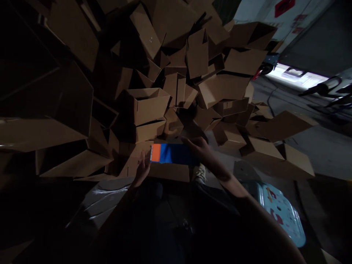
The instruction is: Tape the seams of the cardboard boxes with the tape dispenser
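A long blue piece with an orange end (180, 153) lies across the top of a cardboard box (169, 172) between my legs. At its left end runs a narrow pale strip with dark ticks; its exact kind is not clear. My right hand (200, 147) is closed over the right end of this piece, with its fingers curled at the far edge. Beside the orange end is my left hand (142, 168), over the box's left part. Its fingers point upward and look apart, though dim light blurs them.
Many open cardboard boxes (151, 106) lie heaped in front and to both sides. A light blue plastic stool (283, 212) stands at the right. My shoe (200, 174) is beside the box. A grey plastic-like bundle (106, 200) is at the left. Light enters below a shutter (316, 44).
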Demonstrator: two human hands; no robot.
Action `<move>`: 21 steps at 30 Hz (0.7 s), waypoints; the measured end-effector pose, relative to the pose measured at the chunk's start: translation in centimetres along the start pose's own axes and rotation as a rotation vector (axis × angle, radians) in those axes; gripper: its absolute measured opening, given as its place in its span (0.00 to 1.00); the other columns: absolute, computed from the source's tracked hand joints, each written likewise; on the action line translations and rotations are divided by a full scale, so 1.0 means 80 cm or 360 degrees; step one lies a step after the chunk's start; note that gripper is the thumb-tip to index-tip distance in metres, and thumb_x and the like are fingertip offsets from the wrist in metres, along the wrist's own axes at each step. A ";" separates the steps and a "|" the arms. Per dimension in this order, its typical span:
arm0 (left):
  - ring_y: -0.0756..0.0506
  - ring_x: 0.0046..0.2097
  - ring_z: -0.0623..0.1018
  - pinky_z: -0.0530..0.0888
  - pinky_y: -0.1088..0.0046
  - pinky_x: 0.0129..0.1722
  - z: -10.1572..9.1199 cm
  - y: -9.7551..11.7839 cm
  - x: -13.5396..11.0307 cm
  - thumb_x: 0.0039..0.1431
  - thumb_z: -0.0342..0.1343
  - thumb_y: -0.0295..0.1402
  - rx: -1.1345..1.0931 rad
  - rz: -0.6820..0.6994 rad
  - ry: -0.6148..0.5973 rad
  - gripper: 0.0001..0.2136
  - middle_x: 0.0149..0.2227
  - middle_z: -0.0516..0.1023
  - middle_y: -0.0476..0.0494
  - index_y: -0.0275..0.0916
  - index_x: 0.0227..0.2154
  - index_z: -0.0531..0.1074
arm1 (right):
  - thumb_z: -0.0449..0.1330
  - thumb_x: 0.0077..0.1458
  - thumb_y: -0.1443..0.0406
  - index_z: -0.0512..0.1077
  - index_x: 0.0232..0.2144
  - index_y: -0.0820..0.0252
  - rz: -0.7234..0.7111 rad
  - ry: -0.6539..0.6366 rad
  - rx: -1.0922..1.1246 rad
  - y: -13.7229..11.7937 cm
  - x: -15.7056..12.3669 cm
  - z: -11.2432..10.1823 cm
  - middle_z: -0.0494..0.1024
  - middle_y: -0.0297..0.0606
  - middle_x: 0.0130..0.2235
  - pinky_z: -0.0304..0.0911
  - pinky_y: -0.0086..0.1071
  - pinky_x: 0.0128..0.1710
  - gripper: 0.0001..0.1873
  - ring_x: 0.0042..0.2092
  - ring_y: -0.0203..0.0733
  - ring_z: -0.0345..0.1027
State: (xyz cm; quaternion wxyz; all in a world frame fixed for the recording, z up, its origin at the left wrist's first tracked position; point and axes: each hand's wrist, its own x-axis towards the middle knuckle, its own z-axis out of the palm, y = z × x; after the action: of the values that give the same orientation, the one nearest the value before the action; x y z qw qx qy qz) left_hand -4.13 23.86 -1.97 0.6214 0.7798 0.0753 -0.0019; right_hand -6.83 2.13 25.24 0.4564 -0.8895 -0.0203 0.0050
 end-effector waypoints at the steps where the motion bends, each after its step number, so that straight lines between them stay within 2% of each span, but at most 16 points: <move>1: 0.38 0.73 0.52 0.49 0.61 0.71 0.001 0.000 -0.001 0.61 0.56 0.36 0.0048 0.0053 0.0021 0.27 0.69 0.60 0.35 0.39 0.62 0.63 | 0.53 0.48 0.34 0.49 0.15 0.55 0.0015 -0.0006 -0.0014 0.004 -0.002 -0.003 0.46 0.28 0.19 0.36 0.31 0.23 0.36 0.23 0.29 0.40; 5: 0.40 0.74 0.49 0.45 0.57 0.72 0.006 -0.002 -0.003 0.64 0.50 0.37 0.0299 0.0245 0.0057 0.31 0.72 0.53 0.33 0.34 0.69 0.54 | 0.51 0.48 0.32 0.50 0.16 0.56 0.0041 -0.0023 -0.0058 0.018 -0.012 -0.011 0.45 0.28 0.21 0.35 0.30 0.23 0.37 0.24 0.29 0.40; 10: 0.41 0.74 0.48 0.46 0.54 0.72 0.008 -0.005 -0.001 0.66 0.46 0.37 0.0485 0.0391 0.0057 0.30 0.72 0.54 0.35 0.37 0.69 0.54 | 0.49 0.51 0.33 0.48 0.17 0.56 0.0006 -0.0036 -0.0148 0.034 -0.015 -0.016 0.45 0.28 0.21 0.36 0.30 0.24 0.36 0.25 0.29 0.40; 14: 0.42 0.74 0.47 0.49 0.55 0.72 0.007 -0.005 0.002 0.67 0.45 0.38 0.0543 0.0375 0.0009 0.31 0.72 0.51 0.34 0.36 0.70 0.50 | 0.47 0.50 0.30 0.49 0.16 0.56 0.0018 -0.0055 -0.0298 0.044 -0.013 -0.023 0.46 0.29 0.21 0.37 0.30 0.24 0.38 0.25 0.29 0.41; 21: 0.43 0.74 0.45 0.45 0.59 0.72 -0.001 -0.002 0.005 0.68 0.42 0.39 0.0680 0.0392 -0.0110 0.31 0.73 0.49 0.36 0.34 0.71 0.48 | 0.44 0.45 0.26 0.47 0.15 0.56 0.0084 -0.0124 -0.0369 0.081 -0.010 -0.034 0.46 0.30 0.20 0.38 0.31 0.23 0.41 0.24 0.30 0.42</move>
State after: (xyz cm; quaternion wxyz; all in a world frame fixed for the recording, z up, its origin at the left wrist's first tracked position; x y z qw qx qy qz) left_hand -3.77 23.99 -2.18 0.4403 0.8962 -0.0439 0.0313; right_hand -7.37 -3.88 21.56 0.3492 -0.9356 -0.0152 0.0492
